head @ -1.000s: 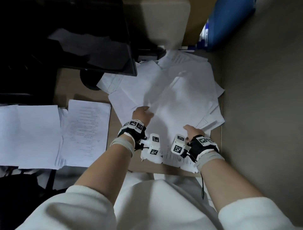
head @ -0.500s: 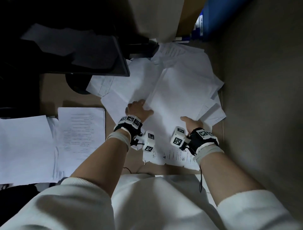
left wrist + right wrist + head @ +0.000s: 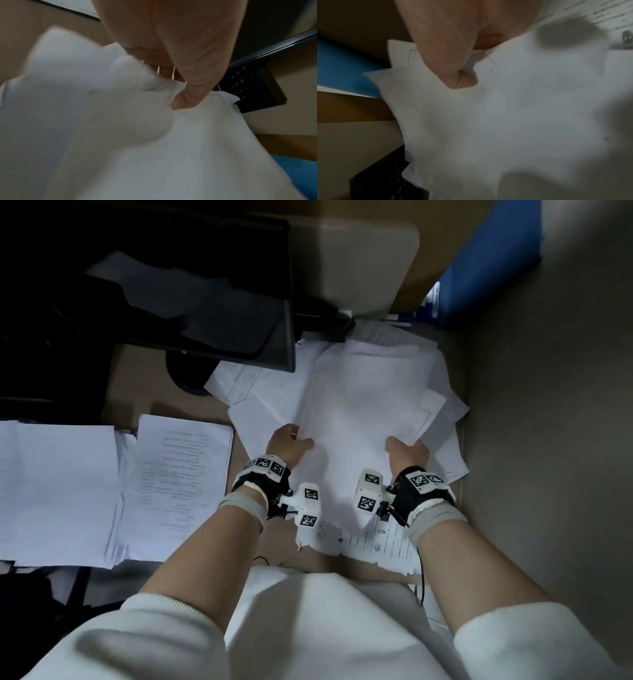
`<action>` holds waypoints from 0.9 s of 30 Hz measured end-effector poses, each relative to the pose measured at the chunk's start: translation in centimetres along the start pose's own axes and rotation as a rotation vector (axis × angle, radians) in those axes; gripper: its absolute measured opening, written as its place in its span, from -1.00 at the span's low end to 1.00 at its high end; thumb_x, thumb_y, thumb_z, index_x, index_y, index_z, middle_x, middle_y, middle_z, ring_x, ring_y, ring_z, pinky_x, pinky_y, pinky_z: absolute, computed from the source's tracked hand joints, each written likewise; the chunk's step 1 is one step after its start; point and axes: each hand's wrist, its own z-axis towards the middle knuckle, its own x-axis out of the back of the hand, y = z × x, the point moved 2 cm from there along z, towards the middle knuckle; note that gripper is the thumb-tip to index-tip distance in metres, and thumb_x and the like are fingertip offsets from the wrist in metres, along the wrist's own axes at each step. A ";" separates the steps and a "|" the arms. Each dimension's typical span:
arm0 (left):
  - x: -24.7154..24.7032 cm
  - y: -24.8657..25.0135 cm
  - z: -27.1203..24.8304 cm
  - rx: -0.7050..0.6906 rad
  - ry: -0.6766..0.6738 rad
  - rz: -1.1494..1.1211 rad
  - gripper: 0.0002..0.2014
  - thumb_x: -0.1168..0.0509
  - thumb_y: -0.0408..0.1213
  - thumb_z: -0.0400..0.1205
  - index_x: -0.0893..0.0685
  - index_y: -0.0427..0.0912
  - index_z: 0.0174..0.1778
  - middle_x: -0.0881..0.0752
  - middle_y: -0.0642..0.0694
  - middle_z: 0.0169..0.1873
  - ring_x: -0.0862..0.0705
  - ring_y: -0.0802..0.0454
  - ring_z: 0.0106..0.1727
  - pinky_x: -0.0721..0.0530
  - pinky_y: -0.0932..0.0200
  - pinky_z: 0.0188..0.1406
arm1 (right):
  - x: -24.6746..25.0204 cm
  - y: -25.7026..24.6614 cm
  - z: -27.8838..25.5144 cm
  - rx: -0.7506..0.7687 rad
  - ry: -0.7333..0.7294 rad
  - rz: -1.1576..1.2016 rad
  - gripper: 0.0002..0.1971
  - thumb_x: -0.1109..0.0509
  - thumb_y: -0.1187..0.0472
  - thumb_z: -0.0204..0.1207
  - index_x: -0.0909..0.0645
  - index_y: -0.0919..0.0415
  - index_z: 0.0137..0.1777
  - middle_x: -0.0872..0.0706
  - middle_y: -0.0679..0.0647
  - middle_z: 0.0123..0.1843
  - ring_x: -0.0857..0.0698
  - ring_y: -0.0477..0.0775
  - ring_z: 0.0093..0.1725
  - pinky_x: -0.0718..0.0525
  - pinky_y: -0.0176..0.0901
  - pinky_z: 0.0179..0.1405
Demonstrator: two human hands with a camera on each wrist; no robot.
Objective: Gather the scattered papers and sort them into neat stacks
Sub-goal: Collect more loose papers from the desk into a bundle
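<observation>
A loose bundle of white papers [image 3: 363, 412] lies fanned out on the desk ahead of me. My left hand [image 3: 289, 445] grips the bundle's left edge, thumb on top and fingers hidden beneath. My right hand [image 3: 407, 451] grips its right edge the same way. In the left wrist view the thumb [image 3: 187, 98] presses the sheets [image 3: 137, 135]. The right wrist view has the thumb [image 3: 453, 75] over the papers [image 3: 505, 115]. A printed sheet [image 3: 370, 539] with a torn edge lies under my wrists. To the left rest a printed stack [image 3: 181, 484] and a blank stack [image 3: 54, 487].
A dark monitor [image 3: 191, 302] with its round base [image 3: 186, 374] stands at the back left. A blue box [image 3: 486, 258] and a beige chair back [image 3: 363, 265] are behind the papers. A grey partition wall [image 3: 548, 440] borders the desk's right edge. A keyboard [image 3: 248, 89] lies beyond.
Both hands have spread apart to the bundle's left and right edges, and the sheets have been drawn into a tighter pile. The view has shifted slightly.
</observation>
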 end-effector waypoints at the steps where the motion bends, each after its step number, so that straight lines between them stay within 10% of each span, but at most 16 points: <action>1: -0.2 -0.1 -0.3 0.007 -0.006 -0.007 -0.27 -0.48 -0.05 0.30 -0.62 -0.34 0.38 -0.70 -0.33 0.29 -0.69 -0.31 0.25 -0.66 -0.07 0.20 | 0.6 0.1 -0.1 -0.037 0.028 -0.053 -0.44 -0.32 0.34 0.44 -0.43 0.37 0.49 -0.64 0.22 0.33 -0.66 0.29 0.23 -0.63 0.05 0.21; 5: -1.4 -0.1 -2.3 -0.027 -0.007 -0.137 -0.22 -0.54 -0.18 0.25 -0.55 -0.30 0.43 -0.74 -0.27 0.24 -0.72 -0.24 0.23 -0.70 -0.10 0.27 | 2.2 1.0 0.1 -0.050 -0.006 -0.230 -0.52 -0.26 0.37 0.48 -0.51 0.44 0.42 -0.67 0.20 0.16 -0.63 0.19 0.00 -0.55 -0.07 -0.06; 9: -1.7 0.9 -4.2 -0.175 0.112 -0.207 -0.60 -0.43 -0.48 0.51 -0.64 -0.37 0.28 -0.77 -0.27 0.17 -0.73 -0.24 0.17 -0.72 -0.09 0.17 | 3.1 0.2 -1.0 0.048 -0.106 -0.215 -0.60 -0.23 0.49 0.52 -0.45 0.47 0.38 -0.55 0.19 0.08 -0.56 0.18 0.00 -0.56 0.00 0.03; 19: 1.0 5.1 -9.3 -0.359 0.382 -0.464 -0.73 -0.47 -0.49 0.38 -0.71 -0.34 0.00 -0.77 -0.10 -0.22 -0.75 -0.08 -0.20 -0.72 0.14 -0.24 | 3.9 -5.6 -5.4 0.401 -0.244 0.071 -0.82 -0.39 0.48 0.35 -0.51 0.21 -0.21 -0.67 0.11 -0.18 -0.66 0.17 -0.13 -0.68 0.04 0.01; 27: 4.6 6.9 -11.3 -0.444 0.441 -0.605 -0.73 -0.42 -0.28 0.23 -0.76 -0.11 -0.15 -0.82 -0.10 -0.19 -0.79 -0.13 -0.13 -0.78 0.02 -0.03 | 3.0 -9.6 -8.2 0.569 -0.273 0.130 -0.74 -0.48 0.47 0.38 -0.71 0.48 0.08 -0.77 0.15 -0.09 -0.74 0.08 -0.18 -0.57 -0.51 -0.46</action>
